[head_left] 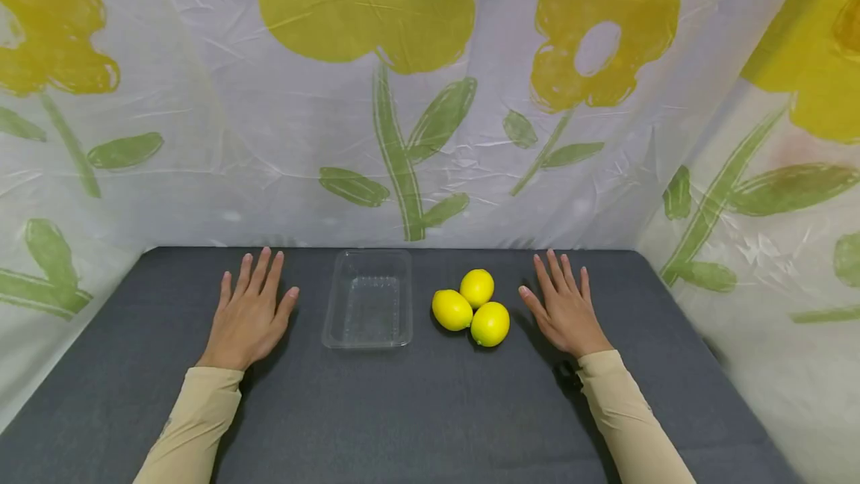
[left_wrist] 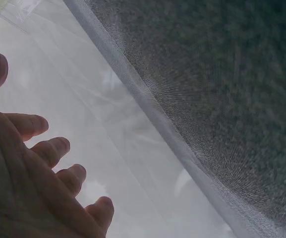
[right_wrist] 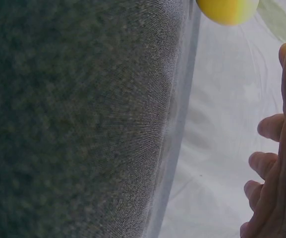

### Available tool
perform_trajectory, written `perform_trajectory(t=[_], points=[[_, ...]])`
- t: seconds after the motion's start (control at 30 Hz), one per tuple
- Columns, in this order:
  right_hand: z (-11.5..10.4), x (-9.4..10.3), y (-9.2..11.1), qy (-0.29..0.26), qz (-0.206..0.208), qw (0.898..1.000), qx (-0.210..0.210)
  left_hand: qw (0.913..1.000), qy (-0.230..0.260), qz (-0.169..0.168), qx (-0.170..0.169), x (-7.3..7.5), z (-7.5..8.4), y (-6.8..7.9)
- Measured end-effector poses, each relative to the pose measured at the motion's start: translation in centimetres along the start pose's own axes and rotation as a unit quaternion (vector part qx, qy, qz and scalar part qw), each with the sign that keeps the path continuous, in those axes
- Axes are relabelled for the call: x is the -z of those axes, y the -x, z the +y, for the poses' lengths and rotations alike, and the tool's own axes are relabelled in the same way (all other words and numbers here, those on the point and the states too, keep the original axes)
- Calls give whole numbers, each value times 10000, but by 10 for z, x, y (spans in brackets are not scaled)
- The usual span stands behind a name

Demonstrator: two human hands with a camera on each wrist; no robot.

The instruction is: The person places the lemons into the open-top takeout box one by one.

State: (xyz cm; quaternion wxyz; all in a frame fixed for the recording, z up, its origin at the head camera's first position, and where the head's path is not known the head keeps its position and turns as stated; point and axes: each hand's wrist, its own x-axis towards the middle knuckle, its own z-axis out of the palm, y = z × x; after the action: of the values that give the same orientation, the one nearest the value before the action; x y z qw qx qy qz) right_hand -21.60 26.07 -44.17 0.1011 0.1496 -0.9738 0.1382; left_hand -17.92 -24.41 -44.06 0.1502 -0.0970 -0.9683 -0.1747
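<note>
My left hand [head_left: 249, 316] is held palm down over the left part of the table, its fingers straight and spread, with nothing in it. To its right lies a clear plastic tray [head_left: 369, 338], with its open side up. Three yellow lemons sit in a cluster right of the tray: a back lemon [head_left: 477, 287], a left lemon [head_left: 452, 310] and a front lemon [head_left: 490, 324]. Just right of them is my right hand [head_left: 566, 312], palm down, fingers extended and holding nothing. One lemon [right_wrist: 229, 9] shows at the top of the right wrist view.
A dark grey cloth covers the table [head_left: 403, 424]. Behind it and along both sides hangs a whitish plastic sheet [head_left: 269, 133] printed with yellow flowers, close to the table's back edge. Beige sleeves [head_left: 195, 424] cover both forearms.
</note>
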Motion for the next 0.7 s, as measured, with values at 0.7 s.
perform_trajectory(t=[0.7], points=[[-1,0,-1,-201,-161,9996,-85,9799,1461,-1353,-87,-11,42,-4]])
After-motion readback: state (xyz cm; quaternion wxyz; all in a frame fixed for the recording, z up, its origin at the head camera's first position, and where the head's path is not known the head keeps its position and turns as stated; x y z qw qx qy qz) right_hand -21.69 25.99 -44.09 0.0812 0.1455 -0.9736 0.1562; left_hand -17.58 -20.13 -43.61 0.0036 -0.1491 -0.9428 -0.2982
